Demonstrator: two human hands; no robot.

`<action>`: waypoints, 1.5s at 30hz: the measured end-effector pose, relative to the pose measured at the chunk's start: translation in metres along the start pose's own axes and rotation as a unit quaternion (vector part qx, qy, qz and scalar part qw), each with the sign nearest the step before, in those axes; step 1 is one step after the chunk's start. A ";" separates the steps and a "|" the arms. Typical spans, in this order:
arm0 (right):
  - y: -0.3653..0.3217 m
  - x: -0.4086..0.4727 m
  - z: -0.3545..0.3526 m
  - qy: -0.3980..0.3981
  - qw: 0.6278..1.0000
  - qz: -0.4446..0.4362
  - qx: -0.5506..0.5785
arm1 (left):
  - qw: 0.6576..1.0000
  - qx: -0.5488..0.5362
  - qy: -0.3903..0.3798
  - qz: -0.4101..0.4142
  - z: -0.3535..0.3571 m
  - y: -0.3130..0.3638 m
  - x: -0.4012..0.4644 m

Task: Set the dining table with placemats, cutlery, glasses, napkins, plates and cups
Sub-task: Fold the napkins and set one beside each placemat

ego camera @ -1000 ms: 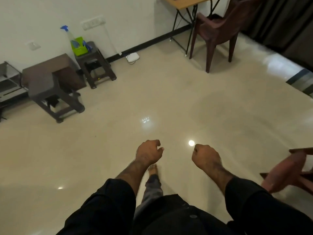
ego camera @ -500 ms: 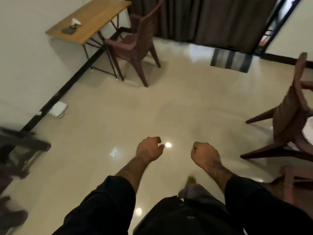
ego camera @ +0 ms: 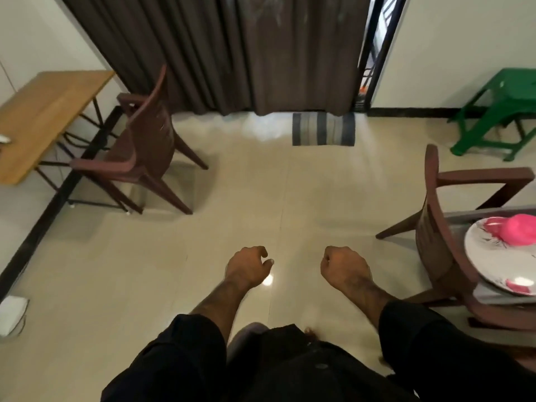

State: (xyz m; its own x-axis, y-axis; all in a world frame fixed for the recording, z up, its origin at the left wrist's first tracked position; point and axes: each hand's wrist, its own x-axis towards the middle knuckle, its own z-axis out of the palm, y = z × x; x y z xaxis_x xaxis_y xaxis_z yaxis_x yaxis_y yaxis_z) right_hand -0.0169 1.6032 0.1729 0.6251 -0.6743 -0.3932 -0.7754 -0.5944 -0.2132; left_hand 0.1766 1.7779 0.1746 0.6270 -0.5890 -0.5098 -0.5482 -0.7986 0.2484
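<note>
At the right edge of the view a round white plate [ego camera: 490,265] with a dark sprig pattern lies flat on a grey table [ego camera: 493,212], partly cut off by the frame. A pink cup [ego camera: 519,229] rests tipped over on the plate's far part, its long axis running left to right with the mouth turned left. A brown chair [ego camera: 443,227] stands just beside that table, its back toward the open floor.

Both hands hang over the bare cream floor [ego camera: 261,198], well apart from the plate. The left hand [ego camera: 246,268] is loosely curled and holds nothing, thumb and forefinger apart. The right hand [ego camera: 343,266] is balled into a fist, also empty.

The floor ahead lies wide and open up to a striped mat [ego camera: 323,129] below dark curtains [ego camera: 232,53]. On the left, a second brown chair [ego camera: 145,146] faces a wooden desk [ego camera: 43,117] against the wall. A green stool [ego camera: 504,111] stands in the far right corner.
</note>
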 end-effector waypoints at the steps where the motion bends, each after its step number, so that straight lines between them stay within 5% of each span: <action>1: 0.002 0.021 -0.013 0.010 1.000 0.007 0.004 | 1.000 0.008 -0.002 0.011 -0.012 0.011 0.023; 11: 0.039 0.243 -0.101 0.055 0.990 0.126 0.041 | 0.988 0.058 -0.019 0.145 -0.115 0.146 0.295; 17: 0.067 0.336 -0.164 0.079 0.968 0.218 0.099 | 0.952 0.167 -0.055 0.252 -0.177 0.249 0.422; 32: 0.232 0.514 -0.263 0.099 0.919 0.337 0.180 | 0.892 0.239 -0.094 0.373 -0.211 0.524 0.622; 38: 0.314 0.524 -0.294 0.146 0.846 0.467 0.213 | 0.829 0.301 -0.126 0.454 -0.211 0.647 0.669; 45: 0.354 0.503 -0.293 0.178 0.710 0.626 0.268 | 0.689 0.352 -0.183 0.607 -0.151 0.803 0.670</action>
State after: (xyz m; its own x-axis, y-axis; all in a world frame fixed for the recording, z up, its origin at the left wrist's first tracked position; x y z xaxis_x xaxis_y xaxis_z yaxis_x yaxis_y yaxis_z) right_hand 0.0491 0.9253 0.1622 -0.6758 -0.6519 -0.3440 -0.6065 0.7570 -0.2430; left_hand 0.2402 0.7231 0.1573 -0.6407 -0.5960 -0.4840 -0.7588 0.5878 0.2805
